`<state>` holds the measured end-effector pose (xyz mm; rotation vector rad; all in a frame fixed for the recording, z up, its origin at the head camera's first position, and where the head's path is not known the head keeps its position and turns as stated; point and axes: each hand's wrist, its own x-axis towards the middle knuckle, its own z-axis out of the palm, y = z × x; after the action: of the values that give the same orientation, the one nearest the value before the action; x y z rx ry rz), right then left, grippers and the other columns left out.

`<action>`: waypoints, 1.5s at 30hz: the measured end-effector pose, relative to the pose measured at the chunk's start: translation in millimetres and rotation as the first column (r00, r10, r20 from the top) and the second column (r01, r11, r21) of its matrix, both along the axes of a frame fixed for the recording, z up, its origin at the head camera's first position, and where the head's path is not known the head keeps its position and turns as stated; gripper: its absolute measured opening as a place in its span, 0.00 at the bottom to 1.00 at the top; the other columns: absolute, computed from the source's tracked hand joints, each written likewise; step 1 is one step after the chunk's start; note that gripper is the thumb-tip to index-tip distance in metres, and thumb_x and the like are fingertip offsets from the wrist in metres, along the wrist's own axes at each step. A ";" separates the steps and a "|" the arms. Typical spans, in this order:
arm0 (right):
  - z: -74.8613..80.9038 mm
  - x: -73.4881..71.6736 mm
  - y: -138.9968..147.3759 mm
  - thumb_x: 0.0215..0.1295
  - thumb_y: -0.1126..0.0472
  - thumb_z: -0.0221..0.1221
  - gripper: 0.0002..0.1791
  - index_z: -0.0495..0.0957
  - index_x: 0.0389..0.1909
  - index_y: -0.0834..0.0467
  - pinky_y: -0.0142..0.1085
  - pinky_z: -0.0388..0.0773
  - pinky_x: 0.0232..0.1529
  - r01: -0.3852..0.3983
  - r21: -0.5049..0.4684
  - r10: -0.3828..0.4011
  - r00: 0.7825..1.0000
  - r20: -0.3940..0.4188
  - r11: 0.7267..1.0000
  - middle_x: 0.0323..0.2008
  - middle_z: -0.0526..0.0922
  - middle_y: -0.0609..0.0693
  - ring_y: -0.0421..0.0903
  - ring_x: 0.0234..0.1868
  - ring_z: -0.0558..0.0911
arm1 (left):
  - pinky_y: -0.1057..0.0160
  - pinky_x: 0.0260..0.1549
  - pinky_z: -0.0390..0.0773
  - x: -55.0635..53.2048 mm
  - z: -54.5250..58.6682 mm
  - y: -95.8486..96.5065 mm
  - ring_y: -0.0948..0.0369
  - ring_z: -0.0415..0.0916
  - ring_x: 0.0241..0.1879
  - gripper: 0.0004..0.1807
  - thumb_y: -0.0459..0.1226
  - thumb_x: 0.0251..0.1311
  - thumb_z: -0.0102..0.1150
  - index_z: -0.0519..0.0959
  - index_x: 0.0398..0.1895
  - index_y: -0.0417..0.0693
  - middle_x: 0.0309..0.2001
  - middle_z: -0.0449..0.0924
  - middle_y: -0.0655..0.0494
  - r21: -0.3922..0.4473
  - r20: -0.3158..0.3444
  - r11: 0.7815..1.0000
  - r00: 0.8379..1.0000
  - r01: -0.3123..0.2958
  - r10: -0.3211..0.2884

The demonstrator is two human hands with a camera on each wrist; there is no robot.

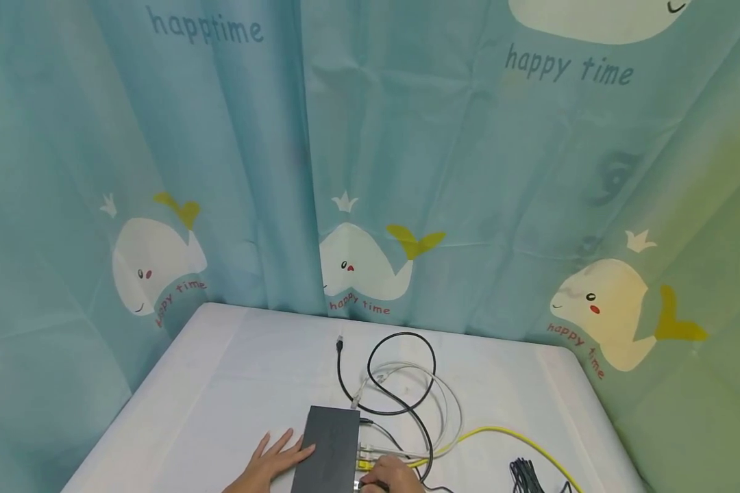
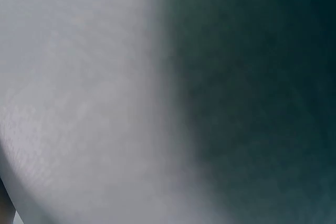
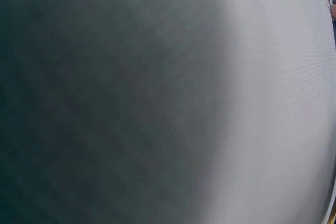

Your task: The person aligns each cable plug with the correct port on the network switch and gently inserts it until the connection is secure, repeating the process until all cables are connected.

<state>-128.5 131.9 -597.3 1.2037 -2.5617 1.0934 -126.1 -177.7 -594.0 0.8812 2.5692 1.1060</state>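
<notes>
A flat dark grey box, seemingly a network switch (image 1: pixel 328 445), lies at the table's near edge in the head view. My left hand (image 1: pixel 268 467) has its fingers spread, with fingertips touching the box's left side. At the right side, my right hand (image 1: pixel 393 474) pinches a network cable plug (image 1: pixel 357 486) against the box's edge. The hand hides most of that plug; a black cable (image 1: pixel 430 448) runs down behind the hand. Just beyond sit a yellow plug (image 1: pixel 364 465) and a pale plug (image 1: pixel 365 449) at the same side. Both wrist views show only blurred surfaces.
The black cable's loop and loose plug (image 1: pixel 340 344) lie behind the box, crossing a coiled white cable (image 1: pixel 459 411). A thin black lead (image 1: pixel 382 428) meets the box's side. A yellow cable (image 1: pixel 499 429) runs right, past a bundled black cord (image 1: pixel 524 476). Curtains (image 1: pixel 370 157) surround the white table (image 1: pixel 240 383).
</notes>
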 end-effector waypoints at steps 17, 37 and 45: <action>3.0 5.7 -6.4 0.59 0.59 0.63 0.06 0.84 0.29 0.56 0.19 0.67 0.29 0.044 0.035 -0.045 0.999 0.007 0.998 0.27 0.75 0.37 0.29 0.31 0.72 | 0.31 0.53 0.38 3.0 1.2 0.3 0.42 0.50 0.68 0.38 0.61 0.56 0.56 0.62 0.70 0.64 0.63 0.66 0.42 0.031 0.015 1.000 1.000 -0.001 0.001; 15.6 -0.2 -10.9 0.61 0.58 0.63 0.06 0.82 0.31 0.57 0.25 0.71 0.29 0.028 0.077 -0.048 0.965 0.258 0.997 0.28 0.73 0.33 0.27 0.30 0.69 | 0.30 0.52 0.37 3.2 -2.6 -4.1 0.44 0.50 0.68 0.41 0.61 0.54 0.58 0.61 0.71 0.59 0.65 0.65 0.55 0.071 -0.072 0.997 0.997 -0.002 0.007; 11.2 1.4 -2.7 0.66 0.56 0.59 0.08 0.83 0.36 0.56 0.26 0.73 0.32 -0.006 0.037 0.000 0.986 0.168 0.999 0.32 0.77 0.38 0.30 0.34 0.73 | 0.37 0.54 0.31 1.4 -5.5 -2.6 0.50 0.42 0.71 0.43 0.58 0.56 0.58 0.57 0.73 0.58 0.69 0.57 0.52 0.089 0.040 0.995 0.998 0.046 -0.049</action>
<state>-127.1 129.2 -586.1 1.1708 -2.7164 1.2010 -124.6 -180.3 -599.6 0.9238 2.4693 1.2189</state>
